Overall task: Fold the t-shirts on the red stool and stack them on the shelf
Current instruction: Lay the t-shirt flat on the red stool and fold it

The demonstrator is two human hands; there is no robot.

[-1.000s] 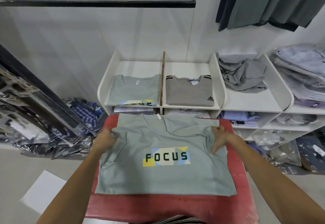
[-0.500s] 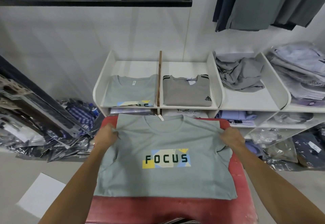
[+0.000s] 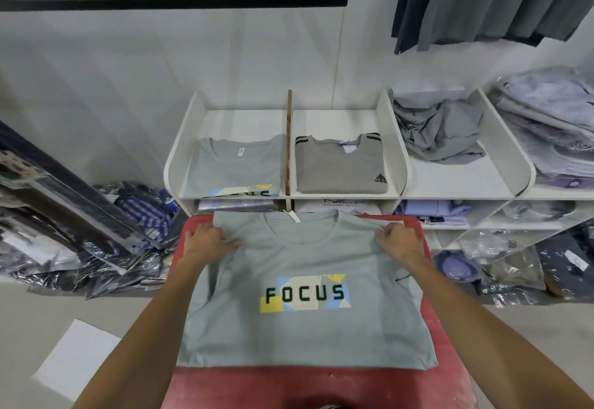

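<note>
Grey-green FOCUS t-shirt [image 3: 305, 296] is laid print-up on the red stool [image 3: 321, 386], collar at 12 o'clock, hem at 6; long axis is judged to run 12–6, away from the person. Sleeves look already tucked in at both sides, so a rough rectangle is seen.

Both hands are set at the shoulder line, approx. level w/ each other. Left hand [image 3: 205, 240] lies at 10 o'clock of the print, fingers only loosely bent and resting flat on the left shoulder; whether cloth is pinched under the thumb cannot be told. Right hand [image 3: 398, 240] is at 2 o'clock, fingers curled tight round a bunch of fabric at the right shoulder. Cloth lies toward 6 o'clock from both sets of fingers, neither hand being clearly nearer.

Next move is judged to be either a hem-to-collar fold or a lift by the shoulders.

Stool top is flat, shirt covering most of it; a bare red strip is left at 6.

White shelf [image 3: 398, 138] stands just beyond at 12. Left compartment holds a folded FOCUS shirt [image 3: 234, 164], the likely stack spot; a wooden divider [image 3: 289, 138] parts it from a folded grey Adidas shirt [image 3: 340, 164]. At 1–2 o'clock a crumpled grey garment [image 3: 440, 132] is seen. Bagged clothes [image 3: 106, 232] lie on the floor at 9.
</note>
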